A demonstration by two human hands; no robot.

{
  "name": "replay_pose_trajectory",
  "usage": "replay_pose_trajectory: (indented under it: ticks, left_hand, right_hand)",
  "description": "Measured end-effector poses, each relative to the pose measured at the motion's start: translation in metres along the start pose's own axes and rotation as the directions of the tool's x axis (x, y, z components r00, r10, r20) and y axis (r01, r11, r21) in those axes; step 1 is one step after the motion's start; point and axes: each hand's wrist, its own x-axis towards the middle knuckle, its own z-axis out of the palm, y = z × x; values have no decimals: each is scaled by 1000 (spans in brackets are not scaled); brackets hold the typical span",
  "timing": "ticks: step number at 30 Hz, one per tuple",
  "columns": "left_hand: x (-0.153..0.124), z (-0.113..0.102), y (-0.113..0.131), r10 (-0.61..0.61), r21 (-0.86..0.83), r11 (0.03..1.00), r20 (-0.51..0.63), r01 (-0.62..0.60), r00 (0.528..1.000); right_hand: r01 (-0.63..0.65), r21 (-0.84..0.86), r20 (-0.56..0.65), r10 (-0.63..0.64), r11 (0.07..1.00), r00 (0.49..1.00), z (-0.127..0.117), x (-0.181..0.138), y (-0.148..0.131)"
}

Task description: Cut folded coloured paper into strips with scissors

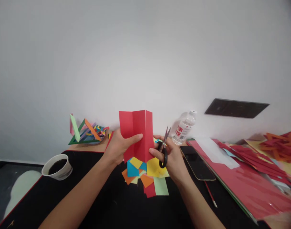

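A folded sheet of red paper (138, 124) stands upright before me, with vertical creases dividing it into panels. My left hand (118, 144) grips its left side, thumb pressed across the front and fingers hidden behind. In my right hand (175, 157) is a pair of black-handled scissors (163, 147), blades pointing up and slightly parted. The right thumb and a finger also touch the right edge of the red paper. Below lie loose paper pieces: a blue one (132, 170), a yellow one (152, 167), a pale green one (161, 186) and several others.
A paper cup (68, 171) with dark contents stands at left. Behind it are folded paper strips (75, 128) and a tray of scraps (98, 138). To the right are a bottle (185, 125), a phone (198, 163), a red pen (210, 193) and stacked red paper (250, 187) by the wall.
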Motion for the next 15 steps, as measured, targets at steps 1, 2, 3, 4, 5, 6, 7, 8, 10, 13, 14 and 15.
replay_pose_trajectory:
  ticks: [1, 2, 3, 4, 5, 6, 7, 8, 10, 13, 14, 15]
  left_hand:
    - [1, -1, 4, -9, -14, 1000, 9, 9, 1000]
    - [2, -3, 8, -25, -27, 999, 27, 26, 999]
    - [3, -6, 12, -52, -43, 998, 54, 54, 997]
    - [5, -9, 15, -84, -59, 994, 87, 89, 993]
    - [7, -13, 17, -112, -78, 990, 109, 121, 988]
    - [9, -17, 18, -126, -95, 986, 118, 138, 985]
    - [12, -20, 18, -140, -102, 983, 122, 153, 983]
    - [14, -22, 16, -146, -102, 982, 119, 158, 982]
    - [19, -21, 9, -140, -85, 985, 95, 149, 986]
    - [22, -13, -5, -102, -64, 993, 1, 102, 995]
    - [22, -10, -9, -98, -51, 994, -22, 97, 995]
    - [22, -7, -12, -88, -37, 996, -48, 86, 995]
  right_hand:
    - [6, 11, -6, -6, 1000, 1000, 3, 3, 0]
    - [19, 24, -22, -18, 1000, 1000, 5, 5, 0]
    - [37, 33, -42, -35, 999, 998, 7, 8, 0]
    - [57, 34, -65, -55, 998, 996, 8, 11, 0]
    - [78, 26, -87, -75, 997, 993, 9, 14, 0]
    - [94, 14, -103, -92, 995, 990, 9, 16, 1]
    - [102, 5, -110, -101, 995, 989, 10, 18, 1]
    - [103, -1, -111, -103, 995, 989, 11, 19, 1]
    - [92, 1, -97, -91, 996, 991, 14, 20, 3]
    - [64, 20, -65, -62, 998, 996, 18, 22, 7]
    - [54, 26, -54, -52, 998, 997, 20, 23, 9]
    - [45, 29, -46, -43, 999, 998, 21, 23, 10]
